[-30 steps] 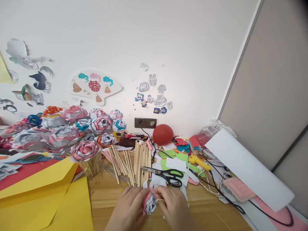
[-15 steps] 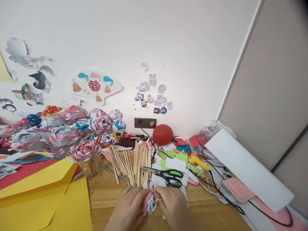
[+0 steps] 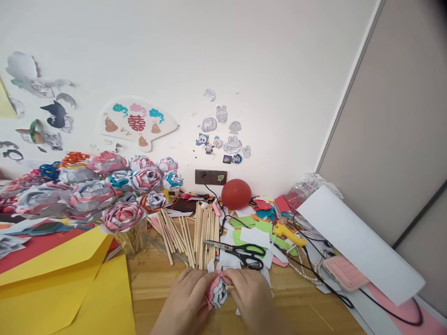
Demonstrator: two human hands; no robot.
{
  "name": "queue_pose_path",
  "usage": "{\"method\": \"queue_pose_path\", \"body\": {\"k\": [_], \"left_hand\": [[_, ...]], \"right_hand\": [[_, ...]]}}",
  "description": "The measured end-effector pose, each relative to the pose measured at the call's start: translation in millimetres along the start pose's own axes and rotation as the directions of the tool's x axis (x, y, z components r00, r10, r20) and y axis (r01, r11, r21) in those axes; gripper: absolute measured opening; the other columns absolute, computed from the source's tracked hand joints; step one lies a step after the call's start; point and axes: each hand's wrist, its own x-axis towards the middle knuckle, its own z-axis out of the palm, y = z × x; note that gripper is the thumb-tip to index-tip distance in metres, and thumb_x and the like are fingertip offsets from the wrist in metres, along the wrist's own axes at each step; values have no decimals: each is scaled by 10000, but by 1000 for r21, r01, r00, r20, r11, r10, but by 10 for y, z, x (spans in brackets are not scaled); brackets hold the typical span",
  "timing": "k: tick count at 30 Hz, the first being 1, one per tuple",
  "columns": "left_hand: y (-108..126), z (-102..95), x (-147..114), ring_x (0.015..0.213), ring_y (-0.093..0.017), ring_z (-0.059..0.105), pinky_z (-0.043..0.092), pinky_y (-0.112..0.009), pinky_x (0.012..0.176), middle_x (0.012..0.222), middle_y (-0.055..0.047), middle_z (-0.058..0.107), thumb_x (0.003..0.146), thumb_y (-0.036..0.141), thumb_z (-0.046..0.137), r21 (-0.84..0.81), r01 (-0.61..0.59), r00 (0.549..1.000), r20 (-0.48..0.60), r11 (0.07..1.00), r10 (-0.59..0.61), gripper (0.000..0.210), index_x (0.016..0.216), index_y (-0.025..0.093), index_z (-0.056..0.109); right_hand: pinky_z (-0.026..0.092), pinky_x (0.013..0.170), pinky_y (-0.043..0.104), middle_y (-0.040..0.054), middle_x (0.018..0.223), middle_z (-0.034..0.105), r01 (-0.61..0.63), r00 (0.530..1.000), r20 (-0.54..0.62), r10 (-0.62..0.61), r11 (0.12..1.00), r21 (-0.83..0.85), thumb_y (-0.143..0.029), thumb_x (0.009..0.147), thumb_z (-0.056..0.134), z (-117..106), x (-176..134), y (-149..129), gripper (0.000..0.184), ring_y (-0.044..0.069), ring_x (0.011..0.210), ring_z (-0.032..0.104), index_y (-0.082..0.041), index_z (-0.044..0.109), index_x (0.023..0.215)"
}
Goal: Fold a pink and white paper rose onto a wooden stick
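Low in the middle of the head view, a small pink and white paper flower (image 3: 218,294) is held between my two hands, just above the wooden table. My left hand (image 3: 190,298) grips its left side, thumb and fingers closed on the pink paper. From the right, my right hand (image 3: 251,295) pinches the flower's upper edge; a short bit of wooden stick (image 3: 229,288) shows by its fingers. Just beyond my hands lie black-handled scissors (image 3: 240,251) on white paper scraps, next to a pile of wooden sticks (image 3: 206,232).
Finished paper flowers (image 3: 124,216) crowd the left, behind yellow paper (image 3: 101,298). A red balloon (image 3: 236,194) rests by the wall. To the right are a yellow glue gun (image 3: 289,234), its cable, a bead string, a pink keypad (image 3: 345,272) and a white sheet (image 3: 363,246).
Almost nothing differs. Both hands keep hold of the paper flower in the same place, and the view has shifted very slightly.
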Motion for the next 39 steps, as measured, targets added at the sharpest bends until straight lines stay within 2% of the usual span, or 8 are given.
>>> {"method": "queue_pose_path", "body": {"k": [7,14,20,24,27,30,33,39], "left_hand": [[12,-28,34,684,-201,592,486,-320,612,812,-77,664,722,31,506,16,-61,998,1,998,61,363,1058,166,488],[11,-57,50,719,-196,609,497,-310,646,845,-76,672,734,54,506,16,-58,998,-5,998,58,386,1097,181,474],[53,-122,54,788,-195,615,511,-299,700,891,-71,658,704,57,537,-76,73,995,76,994,-67,451,1128,209,505],[86,-156,80,833,-214,614,511,-323,731,945,-78,657,685,83,556,-111,144,984,122,983,-130,470,1133,221,521],[82,-137,80,830,-224,612,504,-344,737,950,-86,661,685,79,540,-99,120,986,130,988,-106,484,1148,215,507],[53,-92,50,831,-229,605,497,-360,749,982,-96,656,667,62,540,-85,103,989,111,991,-94,605,1239,203,403],[28,-65,21,823,-224,597,500,-348,731,975,-94,653,667,64,537,-96,119,989,101,988,-110,686,1295,201,296],[21,-71,23,841,-240,600,488,-365,755,999,-95,661,628,40,509,-69,111,984,148,991,-100,706,1284,220,319]], "right_hand": [[302,486,255,11,543,594,34,999,25,-32,998,-56,-316,961,185,40,3,9,461,147,495,548,-188,571,743],[294,484,252,-4,570,612,-4,999,-41,2,999,-37,-364,957,194,2,20,4,453,143,486,551,-199,556,741],[292,484,247,8,560,600,-53,998,35,53,998,-20,-358,956,168,34,3,27,464,149,494,553,-199,540,729],[301,474,232,-14,581,583,-136,982,143,125,988,70,-342,923,305,-73,33,23,247,142,486,541,-184,494,915],[339,533,230,4,694,594,-108,974,215,77,985,135,-297,894,355,-162,47,2,183,157,591,569,-170,414,1010],[328,532,233,-2,690,570,-74,972,229,45,990,118,-229,898,320,-173,54,-4,106,155,590,555,-191,419,898],[316,519,231,0,698,553,-38,976,215,17,995,95,-231,911,319,-142,70,5,155,144,571,536,-200,434,812],[363,607,234,20,790,543,-56,966,259,-7,970,236,-233,883,411,-148,74,5,121,148,700,534,-190,479,793]]}}
